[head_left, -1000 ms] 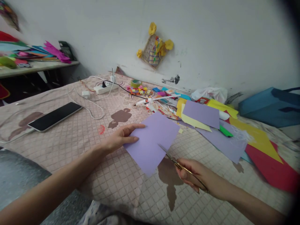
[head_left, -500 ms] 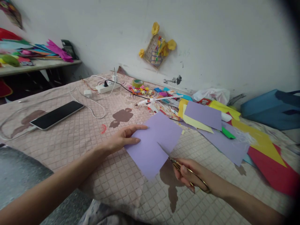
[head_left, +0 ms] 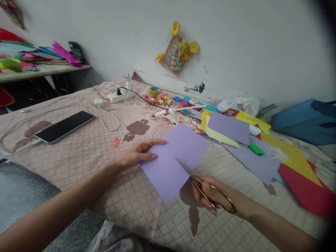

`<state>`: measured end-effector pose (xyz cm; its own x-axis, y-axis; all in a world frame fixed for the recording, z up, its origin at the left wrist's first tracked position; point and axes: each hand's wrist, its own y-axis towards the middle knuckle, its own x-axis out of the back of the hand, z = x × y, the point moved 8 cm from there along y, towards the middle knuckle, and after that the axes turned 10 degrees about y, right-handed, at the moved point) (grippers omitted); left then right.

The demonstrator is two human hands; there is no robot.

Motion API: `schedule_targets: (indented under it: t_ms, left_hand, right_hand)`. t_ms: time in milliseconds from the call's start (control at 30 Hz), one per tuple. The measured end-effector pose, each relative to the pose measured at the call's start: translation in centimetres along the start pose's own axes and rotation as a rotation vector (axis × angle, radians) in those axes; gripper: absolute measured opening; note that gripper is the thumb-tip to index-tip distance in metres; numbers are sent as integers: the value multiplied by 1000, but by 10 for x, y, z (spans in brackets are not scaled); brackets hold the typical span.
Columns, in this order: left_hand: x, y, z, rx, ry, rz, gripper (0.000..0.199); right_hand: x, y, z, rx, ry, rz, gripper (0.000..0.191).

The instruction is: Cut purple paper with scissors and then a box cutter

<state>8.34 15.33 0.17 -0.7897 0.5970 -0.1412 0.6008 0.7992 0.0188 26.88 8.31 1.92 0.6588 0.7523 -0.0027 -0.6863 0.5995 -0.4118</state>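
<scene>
Purple sheet [head_left: 161, 169], one: centre of the frame, set cornerwise, its left edge grasped by the left hand [head_left: 140, 152]. Thumb and forefinger lie on top, other fingers mostly hidden; a grip that probably steadies the paper against the blades while leaving its right side accessible.

Scissors [head_left: 198, 189], one pair, gold-handled: right of centre, grasped by the right hand [head_left: 220, 194], fingers at the loops. Handles spread; blades at the sheet's lower right edge, pointing up and left, an angle that seems to suit a cut running inward.

Glue gun [head_left: 164, 113], white: beyond the sheet, upper centre, resting on the patterned cloth [head_left: 126, 196].

Coloured papers [head_left: 231, 128], overlapping: right of the frame, apparently kept beside the working area, within reach
</scene>
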Motion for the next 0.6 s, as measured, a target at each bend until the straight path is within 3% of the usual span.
schedule_targets:
  t_ms: [600]
  left_hand:
    - [0, -2, 1, 47, 39, -32, 44]
  right_hand:
    - [4, 1, -8, -38, -59, -85, 54]
